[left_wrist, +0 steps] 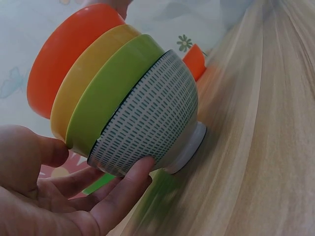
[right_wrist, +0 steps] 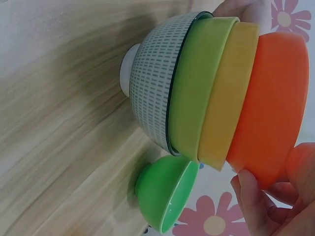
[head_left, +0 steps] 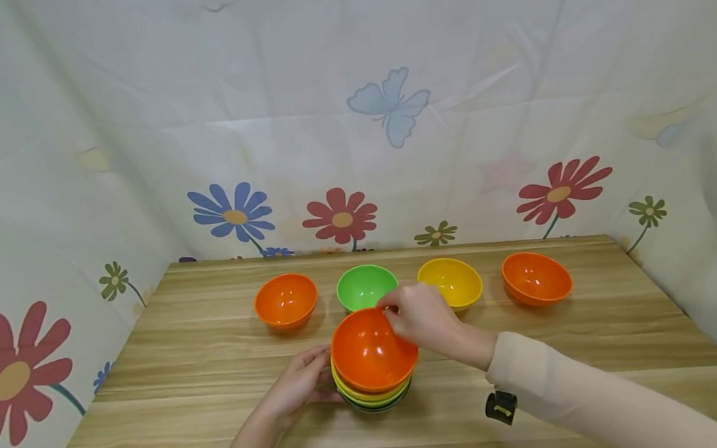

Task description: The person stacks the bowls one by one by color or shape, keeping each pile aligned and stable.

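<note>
The patterned bowl (right_wrist: 157, 78) is at the bottom of the pile and seems to stand on the surface (head_left: 155, 384). The left hand (head_left: 302, 389) cups its side, thumb up by the rims. Inside it sit the lime bowl (right_wrist: 201, 88) and the yellow bowl (right_wrist: 231, 93). Over it, on top, is the orange bowl (head_left: 372, 351), tipped a bit. The right hand (head_left: 424, 318) pinches its far rim. I can't tell if its bottom rests on the yellow one.

The bright bowls look light, hard and shiny, so they may slip; the rim is a good place to pinch. The patterned bowl looks like china, so it may be heavier and could chip; hold it low around the side.

Past the patterned bowl are a green bowl (head_left: 364, 284) straight behind, an orange one (head_left: 286, 301) off to the left, and a yellow one (head_left: 453, 280) and another orange one (head_left: 536, 279) to the right.
</note>
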Tool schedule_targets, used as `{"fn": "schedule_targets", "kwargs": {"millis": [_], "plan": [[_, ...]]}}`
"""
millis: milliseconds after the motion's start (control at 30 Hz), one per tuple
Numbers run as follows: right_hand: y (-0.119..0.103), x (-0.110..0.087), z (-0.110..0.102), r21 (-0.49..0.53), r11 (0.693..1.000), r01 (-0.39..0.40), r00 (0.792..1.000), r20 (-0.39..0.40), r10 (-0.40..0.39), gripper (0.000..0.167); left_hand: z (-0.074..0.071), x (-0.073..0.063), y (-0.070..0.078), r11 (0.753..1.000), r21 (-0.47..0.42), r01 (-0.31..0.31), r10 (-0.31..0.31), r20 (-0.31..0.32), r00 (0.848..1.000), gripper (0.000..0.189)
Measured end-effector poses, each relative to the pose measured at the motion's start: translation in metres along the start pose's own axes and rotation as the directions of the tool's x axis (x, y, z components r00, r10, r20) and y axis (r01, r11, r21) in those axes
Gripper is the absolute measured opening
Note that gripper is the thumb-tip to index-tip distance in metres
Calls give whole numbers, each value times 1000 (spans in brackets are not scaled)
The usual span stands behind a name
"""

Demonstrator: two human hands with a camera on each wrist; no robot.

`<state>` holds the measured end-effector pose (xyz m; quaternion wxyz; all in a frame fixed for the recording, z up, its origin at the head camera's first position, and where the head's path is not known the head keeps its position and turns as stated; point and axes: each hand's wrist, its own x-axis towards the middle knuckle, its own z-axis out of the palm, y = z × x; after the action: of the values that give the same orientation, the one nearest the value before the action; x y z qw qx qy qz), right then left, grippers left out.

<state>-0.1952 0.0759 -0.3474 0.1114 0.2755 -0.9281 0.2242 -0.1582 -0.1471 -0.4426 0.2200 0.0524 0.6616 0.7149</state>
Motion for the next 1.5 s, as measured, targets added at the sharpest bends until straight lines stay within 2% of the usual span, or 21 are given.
{"fn": "schedule_targets", "kwargs": {"millis": [700, 1500], "plan": [[1, 0, 9, 16, 1000, -16, 1000, -8, 16, 15, 0, 0, 1, 1000, -4, 3, -3, -2, 1000, 49], [-1, 0, 14, -21, 999, -36, 999, -36, 35, 14, 1, -1, 2, 1000, -4, 9, -9, -15, 1000, 52]]}}
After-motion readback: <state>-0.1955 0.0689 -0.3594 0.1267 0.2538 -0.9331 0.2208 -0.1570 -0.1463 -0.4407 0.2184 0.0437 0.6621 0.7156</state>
